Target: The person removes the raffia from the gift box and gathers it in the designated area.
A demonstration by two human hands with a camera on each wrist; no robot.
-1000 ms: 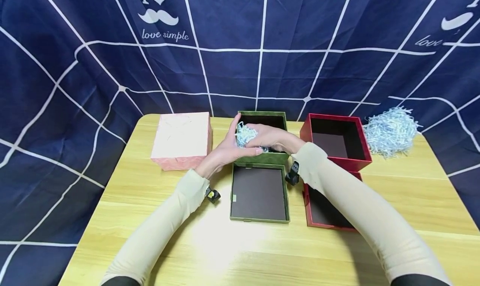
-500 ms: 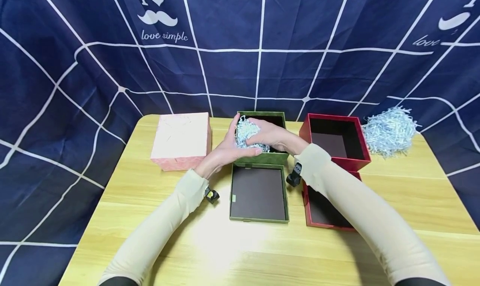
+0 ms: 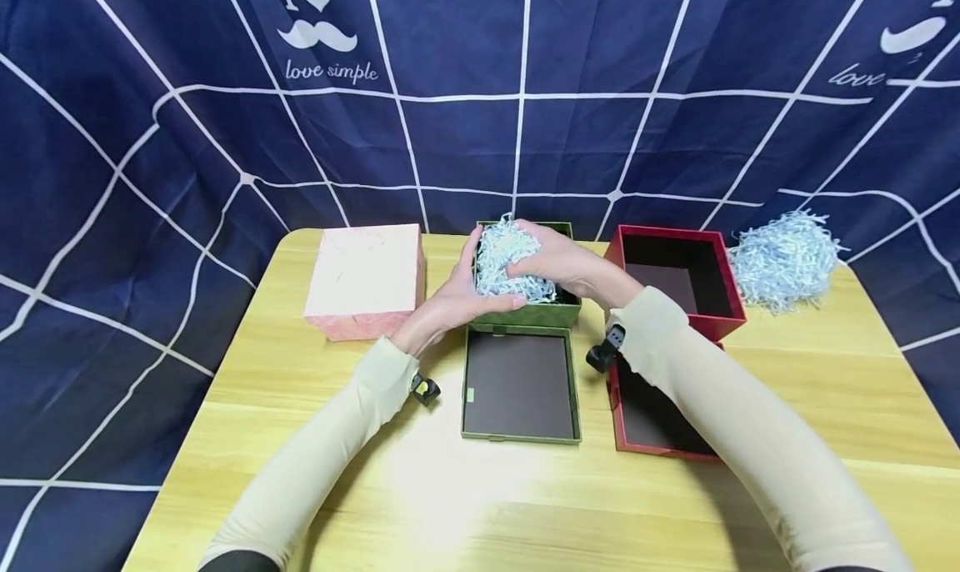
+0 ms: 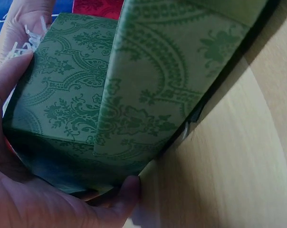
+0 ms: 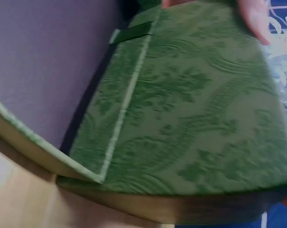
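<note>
A green patterned box (image 3: 551, 315) stands at the middle back in the head view, its hinged lid (image 3: 517, 386) folded down toward me. Pale blue shredded paper (image 3: 498, 259) bunches at its left side and rises above the rim. My left hand (image 3: 453, 297) holds the box at its left side, the thumb across the front rim; in the left wrist view its fingers wrap round the box's lower corner. From the right, my right hand (image 3: 558, 263) grips the shredded paper over the box, some fingertips hidden in the strands.
A closed pink box (image 3: 365, 272) sits to the left. On the right stands an open red box (image 3: 716, 326), its lid (image 3: 660, 413) folded forward under my right forearm. A heap of shredded paper (image 3: 786, 259) lies at the back right corner, against the blue cloth backdrop (image 3: 457, 147).
My right hand has shifted slightly up and to the right, drawing the shredded paper higher and wider above the box rim. My left hand has stayed at the box's left side.
</note>
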